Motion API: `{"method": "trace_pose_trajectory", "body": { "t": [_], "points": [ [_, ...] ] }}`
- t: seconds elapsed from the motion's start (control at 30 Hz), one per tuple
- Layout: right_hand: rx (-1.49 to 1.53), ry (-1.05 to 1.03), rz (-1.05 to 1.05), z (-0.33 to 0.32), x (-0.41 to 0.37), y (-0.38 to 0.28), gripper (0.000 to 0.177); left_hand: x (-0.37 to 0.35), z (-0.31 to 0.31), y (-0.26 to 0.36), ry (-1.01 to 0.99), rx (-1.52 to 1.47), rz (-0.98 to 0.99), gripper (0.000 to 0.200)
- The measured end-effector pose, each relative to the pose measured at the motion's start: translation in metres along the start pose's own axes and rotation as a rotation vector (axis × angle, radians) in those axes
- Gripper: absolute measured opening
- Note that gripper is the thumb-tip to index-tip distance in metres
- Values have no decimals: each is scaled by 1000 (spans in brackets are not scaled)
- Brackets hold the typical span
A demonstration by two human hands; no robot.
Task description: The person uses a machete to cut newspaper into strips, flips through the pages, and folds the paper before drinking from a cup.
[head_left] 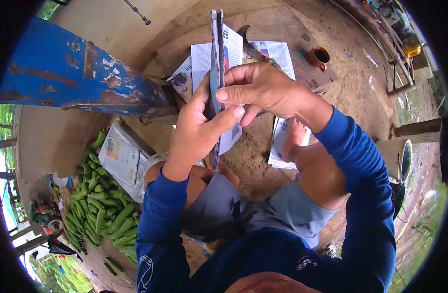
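Note:
A folded newspaper [215, 53] stands nearly edge-on in front of me, between my two hands. My left hand [197, 124] is closed round its left side and lower part, thumb across the near face. With bent fingers and thumb, my right hand [265, 90] pinches the right side of the paper. Some of the fingertips are hidden behind the sheets. Beyond my hands, more printed newspaper sheets [277, 52] lie on a low wooden board [309, 73]. A dark, curved blade [244, 36] rests on those sheets.
A brown cup [320, 57] with dark liquid stands on the board. To the left are a newspaper stack [120, 158] and a heap of long green vegetables [99, 205]. A peeling blue beam [77, 68] juts in at upper left. Newspaper [278, 146] lies by my foot; a pale bucket [392, 154] is at right.

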State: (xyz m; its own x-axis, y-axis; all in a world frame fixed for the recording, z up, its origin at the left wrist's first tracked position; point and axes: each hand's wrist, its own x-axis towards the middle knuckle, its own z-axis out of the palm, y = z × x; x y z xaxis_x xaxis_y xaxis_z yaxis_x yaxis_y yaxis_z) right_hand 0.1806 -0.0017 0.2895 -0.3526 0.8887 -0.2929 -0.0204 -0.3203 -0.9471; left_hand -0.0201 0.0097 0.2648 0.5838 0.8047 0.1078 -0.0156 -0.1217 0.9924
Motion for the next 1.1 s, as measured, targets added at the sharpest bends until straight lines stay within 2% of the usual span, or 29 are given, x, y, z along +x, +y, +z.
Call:
{"method": "trace_pose_trajectory", "body": {
  "t": [0.2,0.37,0.57,0.67,0.9,1.1],
  "points": [
    [39,-70,-16,-5,2,5,44,0,2,2,11,15,3,66],
    [44,-54,-7,-4,1,4,45,-1,2,6,9,6,-52,68],
    [18,-37,-17,-1,1,3,44,1,1,-5,9,52,63,69],
    [14,-47,-9,-1,1,2,44,-1,2,-5,9,-62,10,69],
    [19,-41,-25,0,-1,1,34,0,1,-5,11,-4,22,70],
    [10,-11,-24,0,1,3,35,-1,2,-4,20,-51,3,68]
  ]
}}
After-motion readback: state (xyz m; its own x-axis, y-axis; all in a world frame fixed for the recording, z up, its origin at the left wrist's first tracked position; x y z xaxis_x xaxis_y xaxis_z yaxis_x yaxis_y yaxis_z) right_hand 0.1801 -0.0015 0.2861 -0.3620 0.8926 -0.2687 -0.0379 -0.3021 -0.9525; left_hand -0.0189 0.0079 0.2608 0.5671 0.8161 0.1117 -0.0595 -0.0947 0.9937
